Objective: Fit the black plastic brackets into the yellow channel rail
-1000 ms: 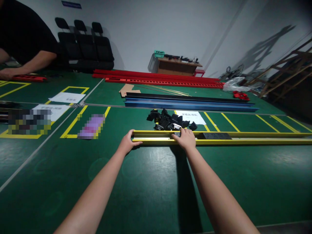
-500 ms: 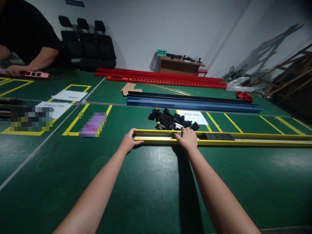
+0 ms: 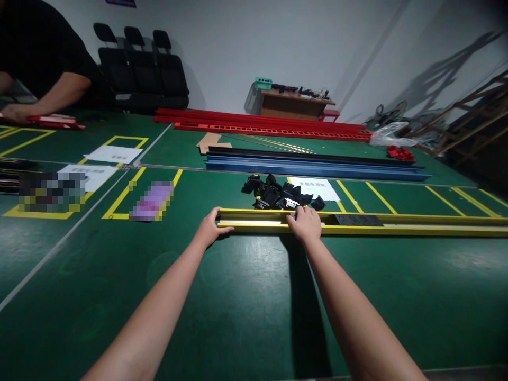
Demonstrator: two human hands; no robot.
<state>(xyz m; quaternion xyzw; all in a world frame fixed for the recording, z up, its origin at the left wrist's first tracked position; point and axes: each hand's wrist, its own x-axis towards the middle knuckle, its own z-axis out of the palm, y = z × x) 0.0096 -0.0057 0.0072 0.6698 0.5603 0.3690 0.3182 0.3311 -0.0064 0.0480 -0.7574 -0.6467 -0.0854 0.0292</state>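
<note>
In the head view, the left hand (image 3: pixel 209 228) is gripping the left end of the yellow channel (image 3: pixel 257 229), its thumb lying along the near wall and its fingers bending over the far one. The channel is lying lengthwise on the green table (image 3: pixel 246 296), running from the left hand, under the right hand (image 3: pixel 307 225) and on past it to the right edge of the view. The right hand is reaching over the channel, its fingers curling at the far wall and its thumb pointing inside, against a small dark piece (image 3: pixel 293 216); how firmly it is holding that piece cannot be told. Just right of the right hand, a flat black block (image 3: pixel 357 220) is sitting inside the channel. Beyond the right hand and a little left, a pile of black parts (image 3: pixel 272 193) is resting near the far wall, with a printed white sheet (image 3: pixel 317 189) lying beside it. Farther beyond both hands, blue rails (image 3: pixel 317 168) and red rails (image 3: pixel 257 119) are stretching across the table. Well left of the left hand, a person in black (image 3: pixel 39 53) is handling a red piece (image 3: pixel 59 122).
</note>
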